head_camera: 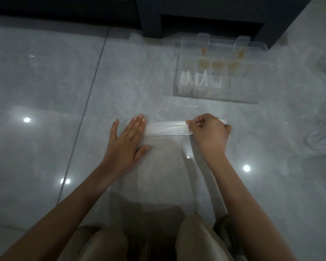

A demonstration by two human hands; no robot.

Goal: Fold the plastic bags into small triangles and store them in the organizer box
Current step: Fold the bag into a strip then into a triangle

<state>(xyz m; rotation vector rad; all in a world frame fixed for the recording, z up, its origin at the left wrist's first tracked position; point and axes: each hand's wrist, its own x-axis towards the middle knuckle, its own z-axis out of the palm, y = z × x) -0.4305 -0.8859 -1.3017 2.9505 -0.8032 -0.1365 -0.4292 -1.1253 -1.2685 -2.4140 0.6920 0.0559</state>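
A person kneeling on a glossy grey tiled floor (45, 81) works a clear plastic bag (166, 129) into shape, its far edge turned over into a narrow, whitish band that runs from hand to hand while the rest of the sheet lies flat toward the knees. The left hand (129, 137) presses down on the band's left end with fingers straight and together. The right hand (209, 132) has its fingers curled and pinches the band's right end between thumb and fingertips. Beyond the bag, near a dark cabinet (196, 14), stands the transparent organizer box (233, 95), open, with folded white triangles (199, 80) upright in its front compartments and yellowish ones (217, 65) in the row behind. Hazy clear plastic at the right edge (324, 140) may be more bags awaiting their turn, though it is too blurred to say. The work appears to be at the early stage of narrowing the bag into a strip, with no triangle begun on this one. The next move likely calls for rolling the band over again toward the knees, with both ends level and the air pressed out so the slippery film holds its crease.
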